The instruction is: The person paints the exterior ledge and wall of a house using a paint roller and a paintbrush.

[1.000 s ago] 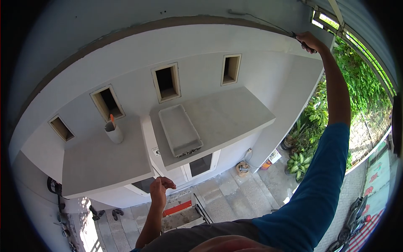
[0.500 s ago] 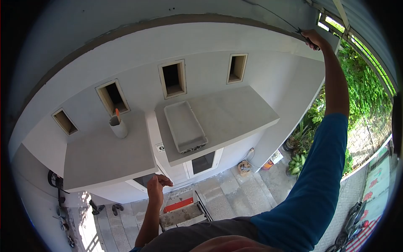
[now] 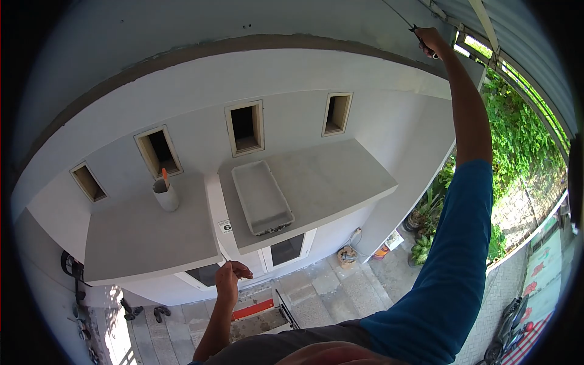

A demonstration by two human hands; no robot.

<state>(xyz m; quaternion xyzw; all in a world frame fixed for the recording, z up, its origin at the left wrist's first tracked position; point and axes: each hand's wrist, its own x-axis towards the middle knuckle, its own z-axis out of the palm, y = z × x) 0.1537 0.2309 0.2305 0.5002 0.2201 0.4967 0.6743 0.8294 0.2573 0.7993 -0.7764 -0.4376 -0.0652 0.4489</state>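
Note:
Raised at the upper right, my right hand is closed around the dark handle of a paint roller. Its thin metal rod runs up and left along the grey upper wall; the roller head is out of view. Low in the middle, my left hand is loosely closed, fingers curled, with nothing visible in it. It is in front of the ledge's edge, apart from the roller. A whitish paint tray, smeared at its near end, lies on the right-hand grey ledge.
A white container with an orange-handled tool stands on the left ledge. Several recessed openings pierce the wall. Far below are a tiled floor, a red-edged platform, shoes and plants.
My right hand has moved up and left with the roller, and its rod has shifted too. The ledges and tray appear slightly lower in view. My left hand stays loosely closed.

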